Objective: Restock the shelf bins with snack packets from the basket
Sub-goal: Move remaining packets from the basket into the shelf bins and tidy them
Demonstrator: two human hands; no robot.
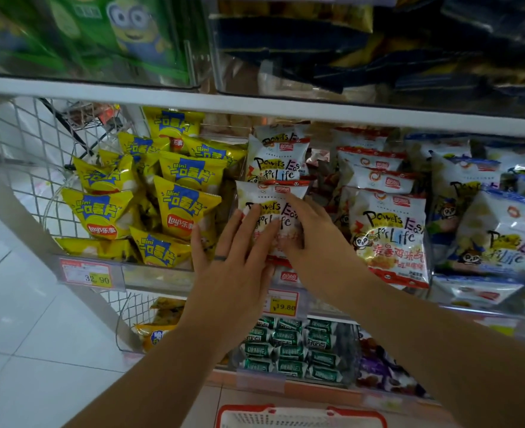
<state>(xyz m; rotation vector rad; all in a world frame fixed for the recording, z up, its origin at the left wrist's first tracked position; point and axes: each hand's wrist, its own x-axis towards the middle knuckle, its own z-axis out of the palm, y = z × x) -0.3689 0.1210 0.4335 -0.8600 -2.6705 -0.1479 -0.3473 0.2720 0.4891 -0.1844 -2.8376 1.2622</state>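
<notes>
Both your hands lie on one small white foil snack packet with a red top strip (272, 208), which stands in the middle clear plastic bin of the shelf. Your left hand (233, 267) is flat, its fingers (250, 223) straight and spread wide across the packet's front, a dark ring on one of them. Your right hand (316, 236) covers the packet's right edge, its fingers (295, 205) laid fairly straight, with one fingertip at the red strip.

Just beyond your fingertips a second white packet of the same kind (275, 162) stands upright. Above that one a thin band of room shows under the white shelf edge (255, 103).

Left of your left fingers, yellow triangular crisp packets (187, 208) crowd close, touching the little finger's side. Right of your right fingers there is a narrow dark gap, then a larger white-and-red packet (390, 236) leaning forward.

Below your wrists a yellow price tag (281, 304) sits on the bin's front rail. Near your elbows, the red rim of a white plastic basket (301, 417) shows at the bottom edge of the view.
</notes>
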